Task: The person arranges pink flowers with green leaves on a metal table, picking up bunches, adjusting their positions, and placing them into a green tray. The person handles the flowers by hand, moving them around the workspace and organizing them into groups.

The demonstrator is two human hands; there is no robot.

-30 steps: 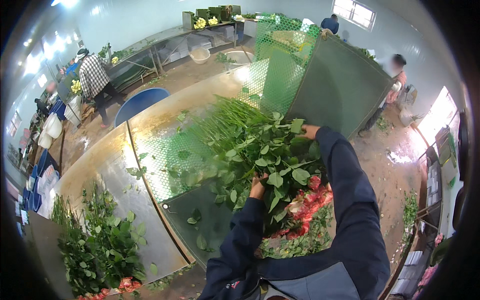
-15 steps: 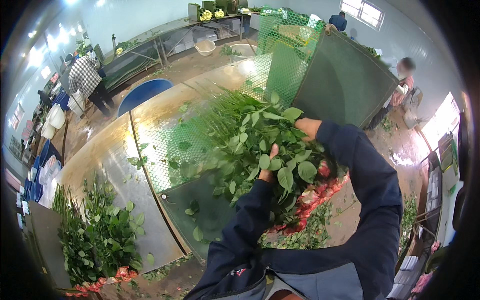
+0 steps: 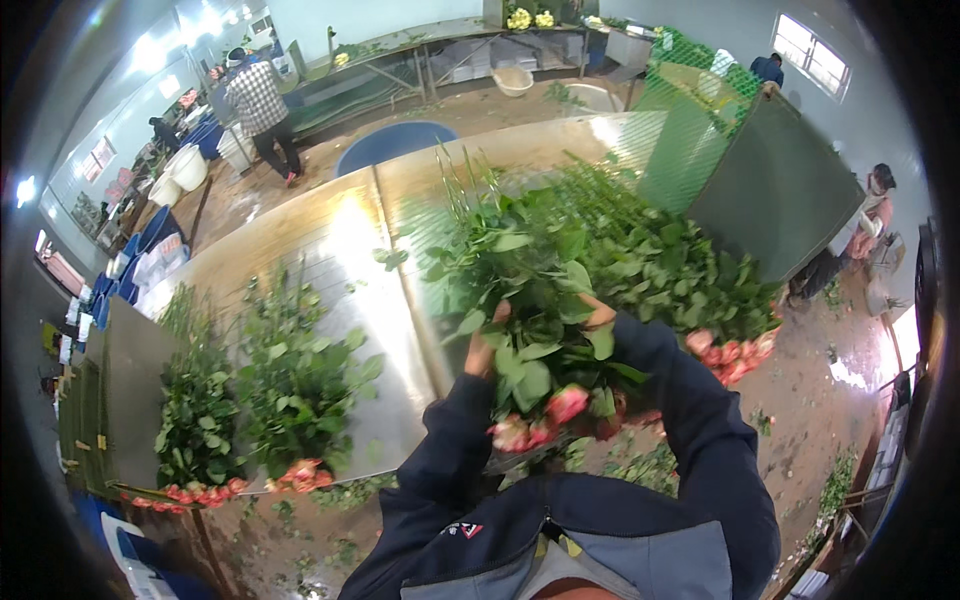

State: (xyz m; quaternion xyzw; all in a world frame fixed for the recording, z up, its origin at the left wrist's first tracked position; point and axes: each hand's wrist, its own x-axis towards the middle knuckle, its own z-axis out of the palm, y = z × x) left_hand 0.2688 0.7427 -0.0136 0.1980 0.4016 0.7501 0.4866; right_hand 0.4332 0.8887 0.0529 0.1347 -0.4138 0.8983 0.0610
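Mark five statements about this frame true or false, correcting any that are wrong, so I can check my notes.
1. The left hand and right hand both hold a leafy bunch of roses. True.
2. The blooms of that bunch are yellow. False: they are pinkish red.
3. A large blue tub stands beyond the metal-topped table. True.
4. The green mesh stands at the left end of the table. False: it stands toward the right, beside a dark upright panel.
5. A co-worker in a checked shirt stands beyond the table, toward the left. True.
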